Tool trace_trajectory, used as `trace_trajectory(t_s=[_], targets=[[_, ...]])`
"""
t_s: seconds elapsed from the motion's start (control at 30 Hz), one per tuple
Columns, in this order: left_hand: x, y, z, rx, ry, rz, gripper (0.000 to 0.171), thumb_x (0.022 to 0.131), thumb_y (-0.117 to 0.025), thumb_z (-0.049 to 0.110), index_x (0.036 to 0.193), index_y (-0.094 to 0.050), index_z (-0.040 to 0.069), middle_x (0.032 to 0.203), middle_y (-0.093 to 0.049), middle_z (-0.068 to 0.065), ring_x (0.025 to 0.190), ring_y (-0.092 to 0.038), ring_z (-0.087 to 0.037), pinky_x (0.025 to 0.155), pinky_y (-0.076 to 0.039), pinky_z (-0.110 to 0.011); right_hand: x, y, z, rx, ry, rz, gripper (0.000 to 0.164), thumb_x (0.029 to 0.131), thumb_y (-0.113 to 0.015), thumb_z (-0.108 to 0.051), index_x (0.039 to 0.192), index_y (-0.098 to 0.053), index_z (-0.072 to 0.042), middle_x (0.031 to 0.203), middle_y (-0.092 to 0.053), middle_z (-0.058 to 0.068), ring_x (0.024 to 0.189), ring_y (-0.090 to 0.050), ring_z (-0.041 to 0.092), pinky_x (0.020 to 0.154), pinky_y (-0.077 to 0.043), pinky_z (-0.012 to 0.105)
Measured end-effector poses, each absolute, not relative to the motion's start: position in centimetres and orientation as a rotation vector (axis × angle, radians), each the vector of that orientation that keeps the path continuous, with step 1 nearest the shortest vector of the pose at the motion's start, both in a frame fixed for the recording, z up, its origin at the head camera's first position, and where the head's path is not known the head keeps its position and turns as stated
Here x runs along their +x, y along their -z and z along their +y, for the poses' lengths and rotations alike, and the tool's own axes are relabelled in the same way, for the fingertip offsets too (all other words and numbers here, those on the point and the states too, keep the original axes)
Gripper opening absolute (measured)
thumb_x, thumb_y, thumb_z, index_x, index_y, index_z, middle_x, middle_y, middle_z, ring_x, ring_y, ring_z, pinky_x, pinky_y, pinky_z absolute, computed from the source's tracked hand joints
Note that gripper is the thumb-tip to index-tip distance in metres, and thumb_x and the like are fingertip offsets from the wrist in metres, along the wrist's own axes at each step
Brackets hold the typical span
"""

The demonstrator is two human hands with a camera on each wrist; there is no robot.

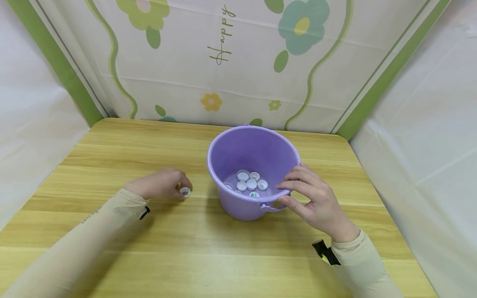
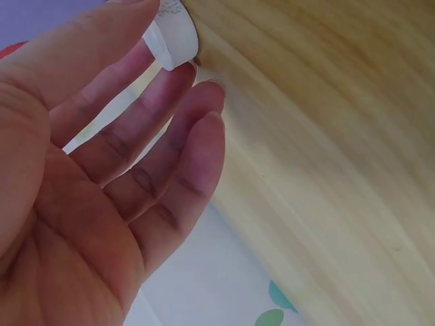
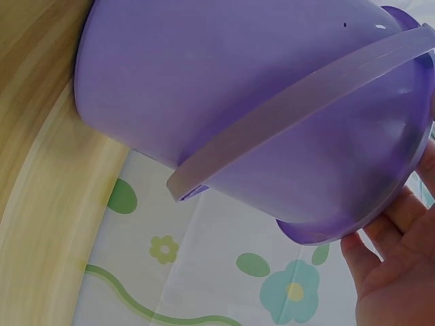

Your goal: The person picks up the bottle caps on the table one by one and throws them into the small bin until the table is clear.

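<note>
A small round white cap (image 1: 185, 192) is pinched between the thumb and fingertips of my left hand (image 1: 164, 184), low over the table left of the bucket. In the left wrist view, the white cap (image 2: 175, 34) shows faint print, and the other fingers are loosely bent. A purple bucket (image 1: 238, 207) stands on the table with several round white caps (image 1: 251, 184) lying on its bottom. My right hand (image 1: 314, 196) grips the bucket's right rim, fingers over the edge and thumb outside. The bucket's handle (image 3: 299, 102) hangs along its outer side in the right wrist view.
The wooden table (image 1: 112, 165) fills the space under both hands. Behind it hangs a white cloth (image 1: 179, 74) printed with flowers, and pale sheets (image 1: 421, 124) enclose the sides. Part of the bucket's inside is hidden by its near rim.
</note>
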State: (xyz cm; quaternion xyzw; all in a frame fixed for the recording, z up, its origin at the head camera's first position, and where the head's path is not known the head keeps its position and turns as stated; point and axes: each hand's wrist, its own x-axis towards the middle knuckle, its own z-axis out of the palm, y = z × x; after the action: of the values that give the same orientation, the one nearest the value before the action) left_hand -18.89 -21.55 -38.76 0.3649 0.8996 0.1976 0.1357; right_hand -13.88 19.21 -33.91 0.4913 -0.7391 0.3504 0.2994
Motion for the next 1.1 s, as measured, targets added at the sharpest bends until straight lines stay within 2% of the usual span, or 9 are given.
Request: trace_trajectory(t_s=[0.23, 0.43, 0.5, 0.63, 0.7, 0.97, 1.1], targets=[[-18.9, 38.7, -21.5, 1.053, -0.584, 2.592, 0.013, 0.086, -0.075, 0.007, 0.08, -0.07, 0.018, 0.079, -0.062, 0.009, 0.073, -0.055, -0.01, 0.067, -0.049, -0.03, -13.9, 33.9, 19.2, 1.317, -0.941, -1.944, 0.036, 0.098, -0.062, -0.038, 0.096, -0.074, -0.004, 0.093, -0.065, 0.007, 0.092, -0.057, 0.03, 0.104, -0.038, 0.041], [-19.2, 37.1, -21.7, 1.018, -0.612, 2.663, 0.007, 0.089, -0.073, 0.009, 0.083, -0.073, 0.012, 0.082, -0.062, 0.005, 0.068, -0.052, -0.01, 0.062, -0.047, -0.028, -13.9, 33.8, 19.2, 1.319, -0.944, -1.939, 0.037, 0.098, -0.062, -0.038, 0.095, -0.074, -0.003, 0.093, -0.065, 0.008, 0.093, -0.057, 0.03, 0.103, -0.038, 0.04], [-19.1, 35.9, -21.7, 1.017, -0.614, 2.708, 0.003, 0.09, -0.073, 0.009, 0.088, -0.075, 0.01, 0.088, -0.065, 0.001, 0.071, -0.054, -0.011, 0.065, -0.048, -0.029, -13.9, 33.8, 19.2, 1.318, -0.945, -1.941, 0.037, 0.098, -0.062, -0.038, 0.095, -0.074, -0.003, 0.093, -0.065, 0.008, 0.093, -0.057, 0.03, 0.103, -0.038, 0.04], [-18.9, 32.8, -21.8, 0.998, -0.613, 2.817, 0.016, 0.091, -0.072, 0.013, 0.104, -0.076, 0.005, 0.1, -0.069, -0.005, 0.077, -0.058, -0.012, 0.071, -0.051, -0.033, -13.8, 33.8, 19.2, 1.315, -0.944, -1.944, 0.036, 0.098, -0.063, -0.038, 0.096, -0.074, -0.004, 0.093, -0.065, 0.008, 0.093, -0.057, 0.03, 0.103, -0.038, 0.04], [-18.9, 31.3, -21.8, 1.026, -0.613, 2.873, 0.018, 0.092, -0.072, 0.015, 0.107, -0.076, 0.005, 0.1, -0.069, -0.006, 0.078, -0.059, -0.013, 0.071, -0.052, -0.034, -13.8, 33.8, 19.2, 1.315, -0.942, -1.943, 0.036, 0.098, -0.063, -0.038, 0.096, -0.074, -0.004, 0.093, -0.065, 0.007, 0.093, -0.057, 0.031, 0.103, -0.038, 0.04], [-18.4, 24.9, -20.1, 1.297, -0.531, 3.114, 0.025, 0.087, -0.078, 0.014, 0.109, -0.075, 0.003, 0.092, -0.068, -0.003, 0.074, -0.062, -0.015, 0.064, -0.05, -0.034, -13.7, 33.7, 19.1, 1.316, -0.943, -1.943, 0.036, 0.098, -0.062, -0.039, 0.096, -0.074, -0.005, 0.093, -0.065, 0.008, 0.092, -0.057, 0.03, 0.103, -0.038, 0.039], [-17.9, 22.4, -18.3, 1.372, -0.515, 3.131, 0.024, 0.086, -0.079, 0.014, 0.109, -0.076, 0.006, 0.092, -0.067, -0.001, 0.076, -0.063, -0.017, 0.067, -0.051, -0.037, -13.7, 33.8, 19.1, 1.311, -0.939, -1.95, 0.036, 0.097, -0.062, -0.039, 0.096, -0.074, -0.005, 0.093, -0.065, 0.007, 0.093, -0.057, 0.029, 0.104, -0.038, 0.039]])
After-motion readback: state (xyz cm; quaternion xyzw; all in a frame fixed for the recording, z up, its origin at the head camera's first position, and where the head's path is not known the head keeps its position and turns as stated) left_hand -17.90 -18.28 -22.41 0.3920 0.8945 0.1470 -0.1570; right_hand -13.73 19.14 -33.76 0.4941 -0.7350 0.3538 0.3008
